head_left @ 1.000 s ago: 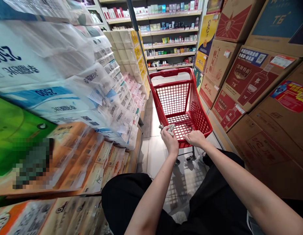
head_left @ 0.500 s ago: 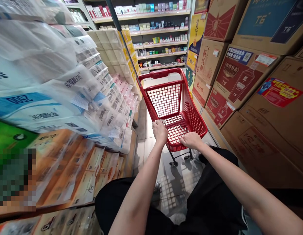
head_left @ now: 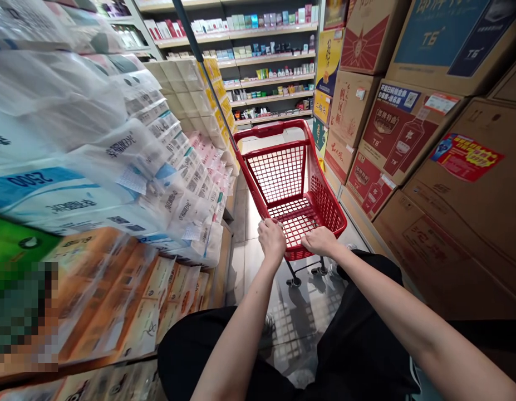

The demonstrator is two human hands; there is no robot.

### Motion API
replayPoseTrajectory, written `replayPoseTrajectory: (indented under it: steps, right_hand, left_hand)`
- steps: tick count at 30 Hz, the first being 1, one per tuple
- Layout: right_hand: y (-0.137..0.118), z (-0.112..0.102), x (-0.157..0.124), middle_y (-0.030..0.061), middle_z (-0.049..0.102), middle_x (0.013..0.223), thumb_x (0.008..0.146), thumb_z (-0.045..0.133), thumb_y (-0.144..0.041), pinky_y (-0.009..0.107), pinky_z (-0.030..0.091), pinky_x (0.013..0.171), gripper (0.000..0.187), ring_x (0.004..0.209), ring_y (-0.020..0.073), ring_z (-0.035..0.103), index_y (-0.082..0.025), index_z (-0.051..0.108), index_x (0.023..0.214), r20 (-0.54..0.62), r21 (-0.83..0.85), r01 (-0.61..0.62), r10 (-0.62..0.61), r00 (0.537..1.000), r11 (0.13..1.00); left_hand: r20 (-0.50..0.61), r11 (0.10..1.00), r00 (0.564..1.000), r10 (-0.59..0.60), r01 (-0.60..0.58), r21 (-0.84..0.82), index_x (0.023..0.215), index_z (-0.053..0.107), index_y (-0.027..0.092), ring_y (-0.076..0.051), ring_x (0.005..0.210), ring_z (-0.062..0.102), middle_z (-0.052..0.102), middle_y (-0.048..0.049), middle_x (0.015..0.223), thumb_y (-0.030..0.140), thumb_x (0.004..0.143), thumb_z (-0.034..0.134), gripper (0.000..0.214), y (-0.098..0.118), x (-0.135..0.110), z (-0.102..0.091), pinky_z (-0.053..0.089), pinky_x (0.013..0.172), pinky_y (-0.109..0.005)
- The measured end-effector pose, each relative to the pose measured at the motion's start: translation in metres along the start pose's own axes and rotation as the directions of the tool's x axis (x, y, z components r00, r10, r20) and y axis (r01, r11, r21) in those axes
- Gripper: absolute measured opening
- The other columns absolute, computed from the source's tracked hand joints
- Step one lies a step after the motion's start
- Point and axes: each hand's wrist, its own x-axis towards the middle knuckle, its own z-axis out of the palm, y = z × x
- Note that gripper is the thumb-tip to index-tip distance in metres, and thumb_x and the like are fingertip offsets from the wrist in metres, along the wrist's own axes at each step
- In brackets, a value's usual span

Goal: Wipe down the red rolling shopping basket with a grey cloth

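Note:
A red plastic shopping cart [head_left: 278, 172] with grid walls stands in the aisle before me, nothing lying in its basket. My left hand [head_left: 271, 239] is closed on the near left part of its rim. On the near rim, farther right, my right hand [head_left: 320, 241] is closed too, its fingertips partly hidden. A dark pole [head_left: 207, 72] rises from the cart's far left corner. Black casters [head_left: 294, 282] carry the cart on the tiled floor.
Packs of tissue paper [head_left: 149, 161] are stacked along the left, with orange packs [head_left: 111, 284] lower down. Cardboard cartons [head_left: 395, 128] form a wall on the right. Across the aisle's far end run shelves [head_left: 274, 61] of small boxed goods and bottles.
The view has shifted slightly, so the shelves and cartons sit a little farther left. Both hands keep their hold on the cart.

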Motion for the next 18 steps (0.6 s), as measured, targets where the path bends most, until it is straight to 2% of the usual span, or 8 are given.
replayPoseTrajectory:
  steps: [5,8,12,18]
  right_hand:
    - [-0.006,0.000,0.002,0.0092,0.070,0.072,0.092,0.028,-0.035,0.025,0.036,0.062,0.053,0.067,0.0168,0.061,-0.014,0.072,0.070,-0.011,0.048,-0.001,0.001,1.000,0.999]
    - [-0.011,-0.003,0.004,0.0086,0.069,0.070,0.092,0.028,-0.034,0.026,0.037,0.062,0.052,0.066,0.0178,0.061,-0.014,0.072,0.070,-0.003,0.059,0.016,-0.015,1.000,0.998]
    - [-0.011,-0.006,0.007,0.0091,0.070,0.073,0.091,0.029,-0.034,0.028,0.038,0.064,0.050,0.068,0.0194,0.062,-0.015,0.072,0.073,0.010,0.067,-0.010,0.010,1.000,0.998]
    - [-0.010,-0.003,0.010,0.0109,0.071,0.081,0.091,0.027,-0.035,0.028,0.039,0.067,0.052,0.075,0.0200,0.063,-0.014,0.073,0.079,0.012,0.077,-0.064,0.063,0.998,0.995]
  left_hand:
    - [-0.017,0.990,0.995,-0.097,0.098,0.104,0.105,0.048,0.014,-0.030,0.107,0.050,0.050,-0.0187,0.112,0.025,0.089,0.040,0.021,0.001,0.061,0.002,0.041,0.086,-0.041]
    - [0.010,0.978,0.990,-0.140,0.137,0.158,0.107,0.048,0.015,-0.032,0.110,0.049,0.049,-0.0188,0.116,0.024,0.088,0.040,0.022,0.000,0.083,-0.001,0.041,0.087,-0.044]
    - [0.099,0.986,0.989,-0.108,0.093,0.140,0.106,0.048,0.017,-0.030,0.108,0.052,0.051,-0.0170,0.115,0.023,0.087,0.039,0.021,-0.003,0.078,-0.007,0.041,0.087,-0.042]
    - [0.138,0.989,0.989,-0.053,0.032,0.147,0.104,0.048,0.016,-0.027,0.105,0.055,0.053,-0.0154,0.111,0.019,0.085,0.040,0.020,-0.004,0.040,-0.014,0.042,0.087,-0.038]
